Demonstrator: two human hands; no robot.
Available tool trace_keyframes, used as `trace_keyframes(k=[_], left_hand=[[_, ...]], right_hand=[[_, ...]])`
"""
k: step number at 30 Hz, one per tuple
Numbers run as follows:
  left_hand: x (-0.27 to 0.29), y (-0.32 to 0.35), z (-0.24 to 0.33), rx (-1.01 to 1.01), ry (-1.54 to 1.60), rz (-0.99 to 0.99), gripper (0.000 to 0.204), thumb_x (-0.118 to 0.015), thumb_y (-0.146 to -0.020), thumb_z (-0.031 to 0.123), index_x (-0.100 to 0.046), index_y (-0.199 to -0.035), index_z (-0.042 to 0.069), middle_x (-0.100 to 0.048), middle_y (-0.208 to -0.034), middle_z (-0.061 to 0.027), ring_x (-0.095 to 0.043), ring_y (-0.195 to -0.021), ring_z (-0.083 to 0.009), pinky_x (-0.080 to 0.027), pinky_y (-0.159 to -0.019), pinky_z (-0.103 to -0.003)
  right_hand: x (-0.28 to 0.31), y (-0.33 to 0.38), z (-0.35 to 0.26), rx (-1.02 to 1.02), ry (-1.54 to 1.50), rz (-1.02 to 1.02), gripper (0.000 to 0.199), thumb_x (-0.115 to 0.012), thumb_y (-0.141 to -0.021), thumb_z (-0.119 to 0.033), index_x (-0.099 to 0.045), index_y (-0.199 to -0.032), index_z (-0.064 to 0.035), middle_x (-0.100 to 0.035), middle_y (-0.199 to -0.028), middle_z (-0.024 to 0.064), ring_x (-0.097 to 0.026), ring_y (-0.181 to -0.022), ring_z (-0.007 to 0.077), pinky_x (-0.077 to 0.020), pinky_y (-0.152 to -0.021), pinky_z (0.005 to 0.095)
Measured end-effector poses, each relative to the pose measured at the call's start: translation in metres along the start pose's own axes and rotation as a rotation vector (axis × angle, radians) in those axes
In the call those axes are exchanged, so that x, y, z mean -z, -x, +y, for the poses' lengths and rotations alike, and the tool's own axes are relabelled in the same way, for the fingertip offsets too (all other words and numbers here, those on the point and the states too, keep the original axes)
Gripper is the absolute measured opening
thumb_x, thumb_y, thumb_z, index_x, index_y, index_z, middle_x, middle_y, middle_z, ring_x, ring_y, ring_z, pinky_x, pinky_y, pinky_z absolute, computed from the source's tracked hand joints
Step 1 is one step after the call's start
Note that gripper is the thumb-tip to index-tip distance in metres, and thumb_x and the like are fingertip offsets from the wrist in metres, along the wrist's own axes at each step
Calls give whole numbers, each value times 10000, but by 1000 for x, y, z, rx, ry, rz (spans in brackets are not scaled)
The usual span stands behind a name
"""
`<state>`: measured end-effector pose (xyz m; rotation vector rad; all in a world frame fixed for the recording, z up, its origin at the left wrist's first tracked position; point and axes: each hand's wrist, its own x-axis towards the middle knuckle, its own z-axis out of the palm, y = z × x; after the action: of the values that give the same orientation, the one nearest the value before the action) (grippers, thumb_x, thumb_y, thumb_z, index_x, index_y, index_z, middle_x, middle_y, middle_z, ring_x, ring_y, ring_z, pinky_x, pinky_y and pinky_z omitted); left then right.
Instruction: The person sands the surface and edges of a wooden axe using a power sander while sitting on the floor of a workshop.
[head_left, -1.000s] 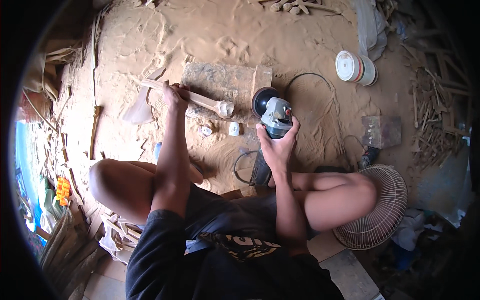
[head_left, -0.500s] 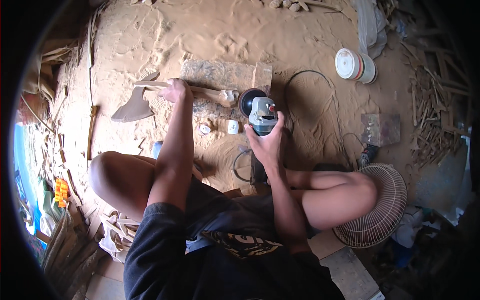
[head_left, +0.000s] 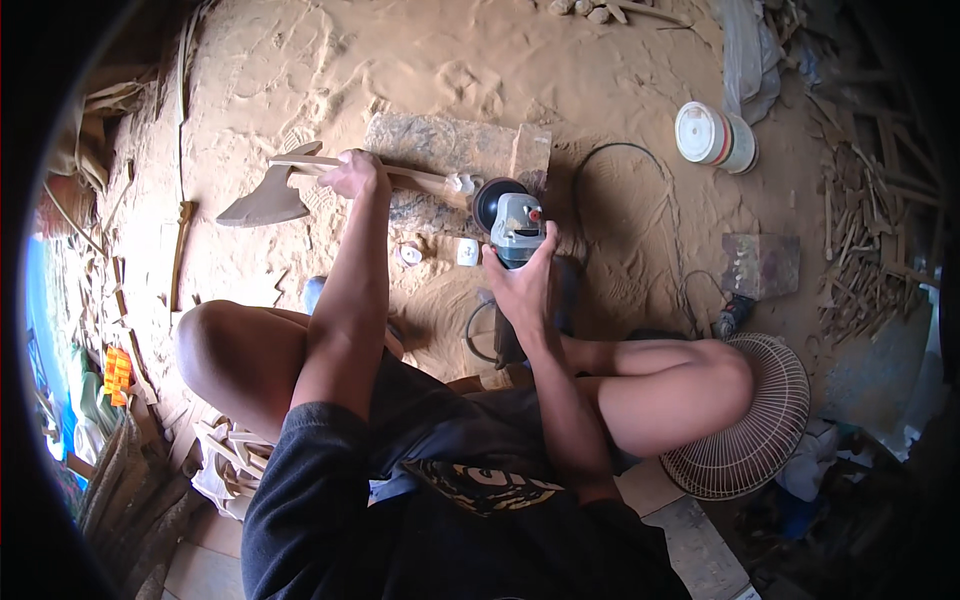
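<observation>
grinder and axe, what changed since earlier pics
The grinder moved left, its disc now by the knobbed end of the axe; that end moved away from the person. Nothing taken up or let go: left hand holds the axe, right hand the grinder. Block and bucket stayed.

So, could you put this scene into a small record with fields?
Left hand: grips the shaft of a tan wooden axe-shaped piece
Right hand: holds a grey power tool with a round black disc
Disc: at the shaft's pale carved end; contact unclear
Underneath: worn brown rectangular block
To the right: white cylindrical bucket, round wire fan cage
Ground: tan, sandy
</observation>
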<state>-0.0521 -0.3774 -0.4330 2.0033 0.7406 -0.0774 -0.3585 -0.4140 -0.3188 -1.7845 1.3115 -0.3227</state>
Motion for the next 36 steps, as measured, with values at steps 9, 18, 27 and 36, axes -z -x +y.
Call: trace_keyframes(k=[9, 18, 27, 36], left_hand=[[4, -15, -11, -26, 153, 28, 435, -555, -1037, 285, -386, -1231, -65, -636, -1073, -300, -700, -862, -399, -635, -710, -471], [41, -2, 48, 174, 723, -297, 243, -619, -972, 293, -530, -958, 68, -484, -694, -53, -478, -500, -196, -442, -479, -352], [40, -1, 24, -98, 897, -255, 219, -635, -930, 151, -456, -829, 76, -384, -636, 2, -369, -487, -140, -327, -440, -334], [31, 11, 23, -120, 820, -68, 166, -592, -936, 85, -491, -825, 16, -483, -647, -53, -451, -518, -168, -365, -455, -358]], right_hand=[[9, 0, -9, -34, 5, -54, 1055, -872, -807, -314, -251, -1562, 82, -632, -1284, 345, -672, -1167, 424, -523, -1001, 450], [45, 11, -18, 56, -165, 160, 918, -918, -781, -319, -395, -1436, 54, -679, -1140, 234, -703, -1000, 336, -555, -902, 455], [26, 11, 0, 152, -106, 93, 937, -842, -832, -377, -330, -1492, 50, -733, -981, 316, -742, -907, 474, -580, -812, 516], [19, 11, 8, 99, 63, -69, 1028, -844, -831, -373, -257, -1561, 52, -702, -1129, 330, -718, -1026, 462, -563, -899, 507]])
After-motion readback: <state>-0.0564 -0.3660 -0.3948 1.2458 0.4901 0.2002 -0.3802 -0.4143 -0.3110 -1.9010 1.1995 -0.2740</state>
